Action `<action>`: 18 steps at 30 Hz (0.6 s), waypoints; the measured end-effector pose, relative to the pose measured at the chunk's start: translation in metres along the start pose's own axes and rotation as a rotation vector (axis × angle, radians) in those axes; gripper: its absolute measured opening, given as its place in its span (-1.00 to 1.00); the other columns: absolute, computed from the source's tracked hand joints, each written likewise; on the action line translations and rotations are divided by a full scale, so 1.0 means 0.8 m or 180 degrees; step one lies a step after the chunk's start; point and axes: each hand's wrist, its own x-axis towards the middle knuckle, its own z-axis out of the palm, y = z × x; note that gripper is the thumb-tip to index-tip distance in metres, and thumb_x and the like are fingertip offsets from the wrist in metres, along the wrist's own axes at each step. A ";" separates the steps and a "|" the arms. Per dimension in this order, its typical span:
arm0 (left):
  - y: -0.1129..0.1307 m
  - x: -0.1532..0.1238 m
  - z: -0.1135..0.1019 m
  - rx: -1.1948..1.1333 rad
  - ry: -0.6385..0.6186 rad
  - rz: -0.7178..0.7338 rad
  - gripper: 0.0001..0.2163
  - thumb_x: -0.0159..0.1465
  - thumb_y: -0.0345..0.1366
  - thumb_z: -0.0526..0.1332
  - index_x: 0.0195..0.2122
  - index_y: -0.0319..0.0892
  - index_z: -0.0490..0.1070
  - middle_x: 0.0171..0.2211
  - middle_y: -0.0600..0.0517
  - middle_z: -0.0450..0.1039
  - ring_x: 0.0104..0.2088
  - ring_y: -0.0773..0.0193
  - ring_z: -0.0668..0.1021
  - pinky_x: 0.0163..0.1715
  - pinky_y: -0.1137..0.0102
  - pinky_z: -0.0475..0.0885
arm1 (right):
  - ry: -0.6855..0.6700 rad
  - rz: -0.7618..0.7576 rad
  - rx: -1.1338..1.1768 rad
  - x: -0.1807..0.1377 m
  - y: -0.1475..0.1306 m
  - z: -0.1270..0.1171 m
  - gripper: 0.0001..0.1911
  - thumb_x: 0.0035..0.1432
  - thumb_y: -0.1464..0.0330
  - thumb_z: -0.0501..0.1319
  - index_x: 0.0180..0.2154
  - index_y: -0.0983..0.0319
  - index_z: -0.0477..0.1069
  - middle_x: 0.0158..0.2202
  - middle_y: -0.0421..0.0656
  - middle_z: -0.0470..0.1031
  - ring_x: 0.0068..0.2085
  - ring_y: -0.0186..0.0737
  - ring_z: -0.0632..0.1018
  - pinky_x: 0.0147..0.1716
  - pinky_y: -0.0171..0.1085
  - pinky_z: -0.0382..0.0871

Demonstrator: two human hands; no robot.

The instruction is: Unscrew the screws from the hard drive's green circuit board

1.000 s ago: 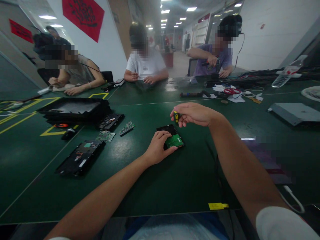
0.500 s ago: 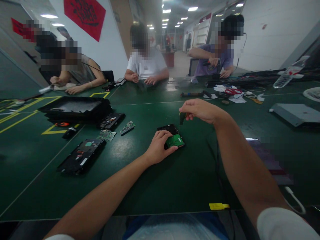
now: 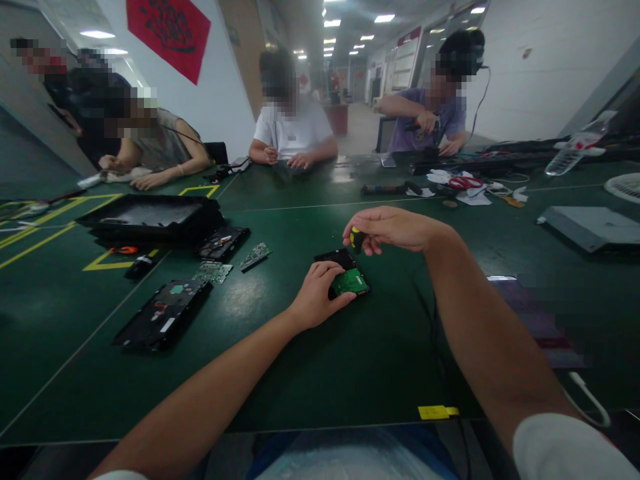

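Observation:
A small black hard drive [image 3: 342,258] with a green circuit board [image 3: 351,283] on top lies on the green table [image 3: 320,373]. My left hand [image 3: 316,295] rests on the drive's near left side, fingers curled over its edge. My right hand [image 3: 387,229] hovers just above the drive's far end, fingers pinched round a small screwdriver with a yellow and black handle [image 3: 355,239]. Its tip points down toward the drive.
To the left lie another opened drive [image 3: 163,315], loose circuit boards [image 3: 213,271], a further drive [image 3: 223,243] and a black tray [image 3: 150,217]. Three people sit at the far side. Red scissors [image 3: 463,181], a grey flat box [image 3: 590,227] and a bottle [image 3: 575,150] are at the right.
My right hand with the screwdriver swung right and up half a second ago, then came back left over the drive's far end. My left hand has stayed on the drive.

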 end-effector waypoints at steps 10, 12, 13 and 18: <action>0.001 -0.001 -0.002 -0.0024 -0.0041 -0.0028 -0.54 0.31 -0.03 0.37 0.16 -0.10 0.42 0.14 -0.14 0.44 0.18 -0.06 0.42 0.20 -0.04 0.41 | 0.0631 -0.0027 -0.0587 -0.003 0.001 -0.013 -0.76 0.28 0.18 0.36 -0.19 0.23 0.57 -0.34 -0.18 0.56 -0.39 -0.34 0.52 -0.45 -0.39 0.40; 0.000 -0.001 -0.002 -0.0021 -0.0045 -0.0031 -0.54 0.31 -0.03 0.37 0.16 -0.09 0.42 0.14 -0.14 0.44 0.19 -0.07 0.42 0.21 -0.06 0.41 | 0.0728 0.0017 -0.0599 -0.001 0.000 -0.012 -0.78 0.23 0.21 0.40 -0.29 0.23 0.55 -0.36 -0.18 0.57 -0.39 -0.34 0.52 -0.42 -0.38 0.42; 0.000 -0.001 -0.002 -0.0018 -0.0044 -0.0036 -0.54 0.31 -0.03 0.37 0.16 -0.09 0.42 0.14 -0.14 0.43 0.19 -0.08 0.42 0.21 -0.06 0.40 | 0.0791 0.0056 -0.0596 -0.001 0.000 -0.010 -0.80 0.21 0.23 0.41 -0.32 0.24 0.54 -0.38 -0.17 0.57 -0.40 -0.34 0.52 -0.43 -0.38 0.41; 0.002 0.000 -0.002 -0.0005 -0.0032 -0.0021 -0.54 0.30 -0.05 0.37 0.16 -0.10 0.43 0.13 -0.14 0.44 0.18 -0.05 0.42 0.22 -0.03 0.39 | 0.0726 0.0169 -0.0493 0.000 -0.004 -0.004 -0.90 0.30 0.36 0.28 -0.24 0.25 0.54 -0.24 -0.11 0.63 -0.53 -0.44 0.44 -0.63 -0.42 0.21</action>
